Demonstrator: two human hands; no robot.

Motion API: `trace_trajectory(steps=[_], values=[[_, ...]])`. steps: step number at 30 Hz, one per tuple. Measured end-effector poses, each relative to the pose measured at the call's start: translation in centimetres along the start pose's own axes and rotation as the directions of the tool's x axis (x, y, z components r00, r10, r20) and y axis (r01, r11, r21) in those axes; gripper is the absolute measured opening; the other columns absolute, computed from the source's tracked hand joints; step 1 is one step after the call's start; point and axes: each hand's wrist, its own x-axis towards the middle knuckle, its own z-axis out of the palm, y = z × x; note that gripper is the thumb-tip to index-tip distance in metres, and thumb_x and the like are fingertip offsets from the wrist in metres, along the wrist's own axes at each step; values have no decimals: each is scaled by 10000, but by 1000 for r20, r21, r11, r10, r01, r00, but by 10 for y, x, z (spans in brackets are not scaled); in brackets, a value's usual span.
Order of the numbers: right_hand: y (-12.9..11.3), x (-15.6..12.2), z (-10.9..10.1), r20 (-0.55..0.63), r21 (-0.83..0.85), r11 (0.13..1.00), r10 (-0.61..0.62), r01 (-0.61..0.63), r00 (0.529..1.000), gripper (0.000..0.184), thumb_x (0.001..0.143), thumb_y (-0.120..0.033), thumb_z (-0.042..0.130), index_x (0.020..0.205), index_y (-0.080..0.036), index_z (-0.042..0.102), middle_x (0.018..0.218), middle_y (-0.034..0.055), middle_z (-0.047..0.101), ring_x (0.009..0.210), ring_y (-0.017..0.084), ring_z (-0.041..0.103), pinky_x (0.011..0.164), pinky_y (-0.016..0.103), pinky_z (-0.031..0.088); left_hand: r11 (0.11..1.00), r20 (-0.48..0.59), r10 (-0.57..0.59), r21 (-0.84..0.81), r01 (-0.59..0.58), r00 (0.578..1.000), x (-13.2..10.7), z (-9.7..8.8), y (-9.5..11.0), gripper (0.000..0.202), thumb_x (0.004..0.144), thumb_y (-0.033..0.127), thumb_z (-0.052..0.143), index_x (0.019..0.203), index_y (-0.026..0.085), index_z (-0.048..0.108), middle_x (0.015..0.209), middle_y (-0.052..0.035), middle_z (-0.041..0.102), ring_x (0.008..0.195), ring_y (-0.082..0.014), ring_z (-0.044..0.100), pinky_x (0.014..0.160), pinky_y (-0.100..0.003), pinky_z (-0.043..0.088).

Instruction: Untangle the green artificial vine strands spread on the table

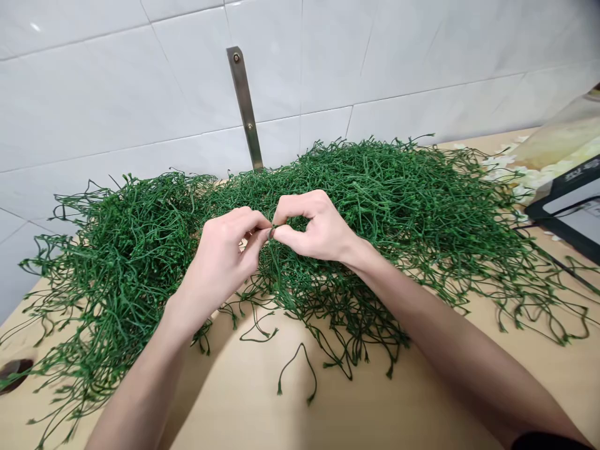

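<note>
A big heap of thin green plastic stems (398,206) lies across the light wooden table (262,406). Over the middle of the heap, my left hand (225,259) and my right hand (314,228) meet with their fingertips together. Both are closed in a pinch on the same green stem at the point where the thumbs and forefingers touch. A loose forked stem (295,369) lies alone on the bare wood in front of the heap.
A white tiled wall (117,87) rises right behind the table, with a metal bracket (244,103) screwed to it. White petals (504,165), a clear bag (557,137) and a dark box (574,206) sit at the right. A round hole (14,372) is at the table's left edge.
</note>
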Motion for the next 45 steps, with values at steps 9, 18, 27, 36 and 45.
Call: trace_trajectory(steps=[9, 18, 27, 36, 45], values=[[10, 1, -7, 139, 96, 992, 72, -85, 988, 195, 721, -77, 463, 742, -156, 640, 728, 2, 670, 695, 123, 588, 720, 275, 442, 944, -45, -240, -245, 222, 970, 3, 3, -14, 173, 846, 238, 564, 778, 173, 709, 707, -18, 693, 633, -130, 583, 596, -235, 445], [3, 2, -9, 17, 0, 997, 73, -74, 997, 92, 792, -179, 579, 792, -169, 670, 785, 21, 686, 776, 161, 594, 809, 335, 439, 884, -8, -320, -362, 295, 947, 3, 6, -15, 173, 812, 286, 648, 947, 179, 666, 725, -26, 702, 608, -126, 600, 535, -216, 435], [4, 3, -13, 4, -16, 1000, 6, -6, 1000, 117, 765, -145, 628, 869, -152, 679, 914, 39, 656, 724, 122, 539, 712, 293, 444, 964, -53, -215, -173, 203, 975, 5, 5, -21, 154, 818, 245, 629, 871, 218, 771, 862, -41, 671, 772, -160, 588, 691, -279, 464], [5, 3, -11, 4, -45, 996, 83, -82, 997, 128, 771, -123, 603, 797, -146, 726, 652, -6, 661, 528, 82, 483, 560, 253, 382, 859, -3, -363, -390, 333, 932, 6, 2, -15, 197, 779, 217, 618, 878, 187, 785, 804, -46, 727, 725, -166, 620, 691, -284, 496], [-11, 5, -18, 95, 181, 974, 124, -139, 988, 85, 697, -106, 612, 707, -140, 690, 621, -11, 674, 572, 91, 576, 529, 222, 404, 748, 46, -421, -548, 375, 906, 5, 1, -14, 203, 771, 309, 682, 873, 141, 733, 862, -70, 734, 807, -196, 663, 741, -304, 534]])
